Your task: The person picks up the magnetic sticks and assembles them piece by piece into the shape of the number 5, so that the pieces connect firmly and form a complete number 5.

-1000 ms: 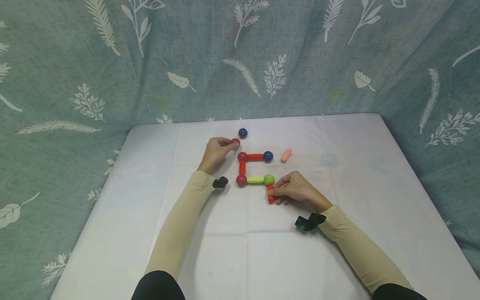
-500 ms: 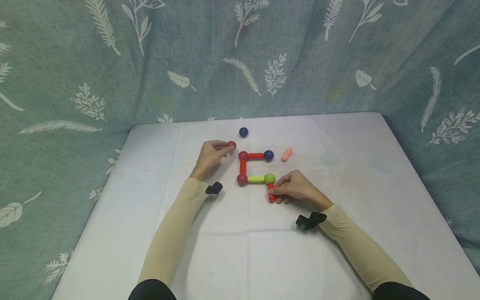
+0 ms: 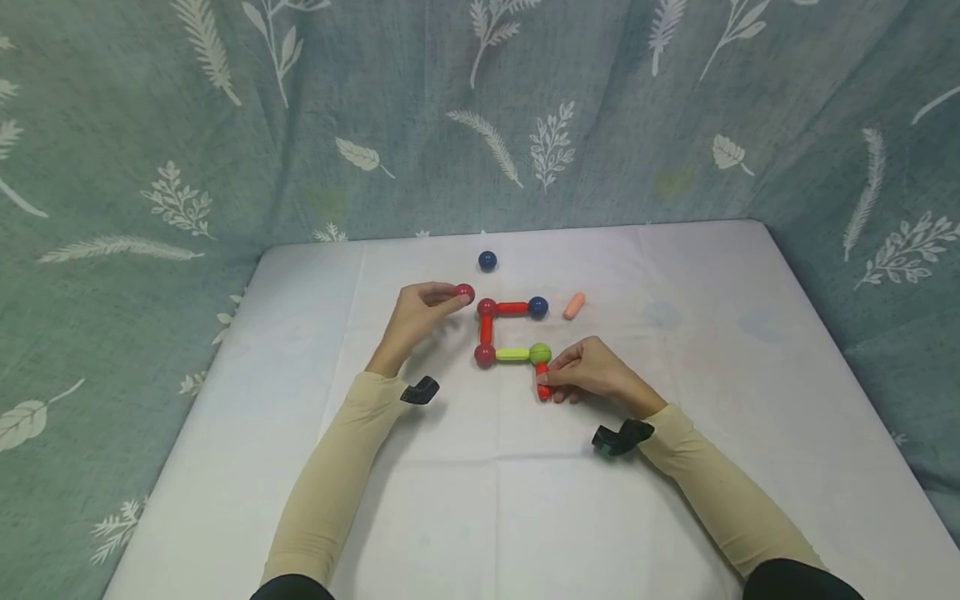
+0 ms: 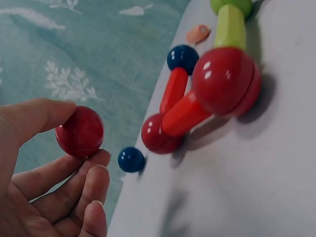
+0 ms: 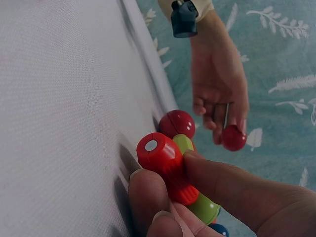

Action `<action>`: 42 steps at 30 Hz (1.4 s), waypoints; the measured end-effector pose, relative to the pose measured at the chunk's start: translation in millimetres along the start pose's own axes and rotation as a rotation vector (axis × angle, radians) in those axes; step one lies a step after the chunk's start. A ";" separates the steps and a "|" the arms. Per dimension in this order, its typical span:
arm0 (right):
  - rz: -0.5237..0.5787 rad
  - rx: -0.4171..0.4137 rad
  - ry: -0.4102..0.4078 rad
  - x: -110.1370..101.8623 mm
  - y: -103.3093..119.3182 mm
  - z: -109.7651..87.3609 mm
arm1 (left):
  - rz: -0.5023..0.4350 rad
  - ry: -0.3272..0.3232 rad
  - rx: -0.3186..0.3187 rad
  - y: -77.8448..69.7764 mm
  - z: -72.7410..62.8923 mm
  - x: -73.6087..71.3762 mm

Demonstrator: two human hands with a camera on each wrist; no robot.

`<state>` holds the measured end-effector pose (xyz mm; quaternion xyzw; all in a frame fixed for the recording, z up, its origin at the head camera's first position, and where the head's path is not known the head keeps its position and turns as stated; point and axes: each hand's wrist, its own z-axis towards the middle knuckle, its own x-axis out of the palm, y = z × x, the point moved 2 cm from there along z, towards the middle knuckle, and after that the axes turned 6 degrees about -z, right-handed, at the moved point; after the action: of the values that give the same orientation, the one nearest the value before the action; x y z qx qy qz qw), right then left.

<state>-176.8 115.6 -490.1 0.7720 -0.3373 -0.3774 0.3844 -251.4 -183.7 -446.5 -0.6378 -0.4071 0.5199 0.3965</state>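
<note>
Between thumb and fingertips my left hand (image 3: 417, 317) pinches a loose red ball (image 4: 80, 131), held up off the table to the left of the joined pieces. My right hand (image 3: 596, 369) pinches a red rod (image 5: 165, 165) whose far end meets a green ball (image 3: 540, 353). From that ball a lime-green rod (image 3: 513, 354) runs left to a red ball (image 3: 485, 356). Another red rod (image 3: 486, 330) links it to a second red ball (image 3: 487, 308). A further red rod (image 3: 513, 308) leads right to a blue ball (image 3: 537, 307).
A loose blue ball (image 3: 487, 261) lies near the far edge of the white table (image 3: 465, 517). An orange rod (image 3: 574, 306) lies right of the joined pieces. Behind hangs a green leaf-patterned cloth (image 3: 420, 108).
My left hand has drawn back toward me and slightly left, carrying the red ball away from near the loose blue ball. My right hand keeps its pinch on the red rod, almost still.
</note>
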 end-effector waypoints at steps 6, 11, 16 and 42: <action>0.001 0.001 0.000 -0.5 -1.4 1.5 | 0.020 0.013 0.026 -3.9 -12.6 5.4; 0.005 -0.011 -0.005 -0.7 -2.0 1.5 | 0.052 0.036 0.078 -7.7 -22.7 12.3; 0.014 -0.006 -0.010 -0.8 0.7 -0.7 | 0.069 0.060 0.123 -10.2 -32.5 21.5; 0.062 -0.016 -0.045 1.0 3.3 0.2 | 0.205 0.279 0.180 -3.0 -64.0 65.5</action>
<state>-177.2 113.1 -487.6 0.7494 -0.3665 -0.3853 0.3945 -180.3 -126.9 -456.7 -0.7038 -0.2329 0.4984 0.4494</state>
